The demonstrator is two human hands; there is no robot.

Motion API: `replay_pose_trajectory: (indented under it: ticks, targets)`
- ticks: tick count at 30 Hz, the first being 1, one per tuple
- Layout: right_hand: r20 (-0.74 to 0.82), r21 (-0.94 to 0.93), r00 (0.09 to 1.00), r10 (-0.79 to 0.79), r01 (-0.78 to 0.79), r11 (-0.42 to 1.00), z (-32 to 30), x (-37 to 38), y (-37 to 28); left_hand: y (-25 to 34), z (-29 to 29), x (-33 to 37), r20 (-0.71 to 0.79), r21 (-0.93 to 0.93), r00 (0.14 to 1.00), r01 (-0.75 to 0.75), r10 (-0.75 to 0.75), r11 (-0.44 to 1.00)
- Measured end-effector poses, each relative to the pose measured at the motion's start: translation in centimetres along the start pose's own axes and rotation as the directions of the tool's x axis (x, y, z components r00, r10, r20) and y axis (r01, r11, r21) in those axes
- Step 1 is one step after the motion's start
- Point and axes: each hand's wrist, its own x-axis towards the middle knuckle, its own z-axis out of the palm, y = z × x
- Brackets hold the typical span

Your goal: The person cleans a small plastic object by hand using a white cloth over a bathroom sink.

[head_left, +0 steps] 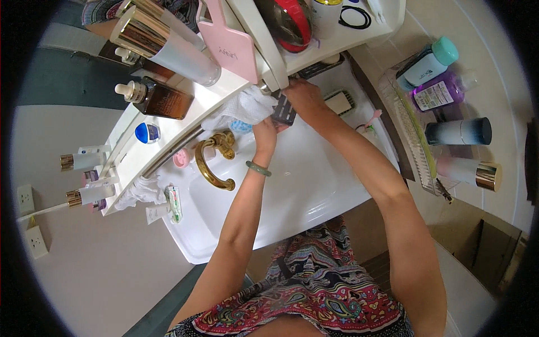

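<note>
At the back of the white sink, my hands meet at a dark flat rectangular box (pixel 284 109) with pale markings. My left hand (pixel 266 135), with a green bangle at its wrist, grips the box's lower left edge. My right hand (pixel 304 99) is closed at the box's upper right side; the shelf edge partly hides its fingertips. A white cloth (pixel 247 108) hangs from a rail just left of the box, above a blue textured item (pixel 241 126). The brass faucet (pixel 210 163) curves out left of my left forearm.
Bottles, including an amber dropper bottle (pixel 163 98), and a pink paddle-shaped mirror (pixel 227 45) crowd the shelf overhead. A wire rack (pixel 418 151) of bottles hangs at the right. A green-bristled brush (pixel 339 103) lies on the sink's back right; tubes (pixel 174 203) rest at its left edge.
</note>
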Motion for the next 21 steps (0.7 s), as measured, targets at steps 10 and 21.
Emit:
replay_pose_trajectory:
  ticks: [10, 21]
  targets:
    - [0.014, 0.89, 0.852, 0.523, -0.249, 0.382, -5.4, -2.7, -1.7, 0.0, 0.2, -0.3, -0.036, -0.258, 0.993, 0.098, -0.111, 0.961]
    - [0.147, 0.496, 0.989, 0.02, -0.091, 0.864, 1.0, -0.2, -1.8, -1.3, -0.8, 0.4, -0.029, 0.075, 0.999, -0.018, 0.02, 0.997]
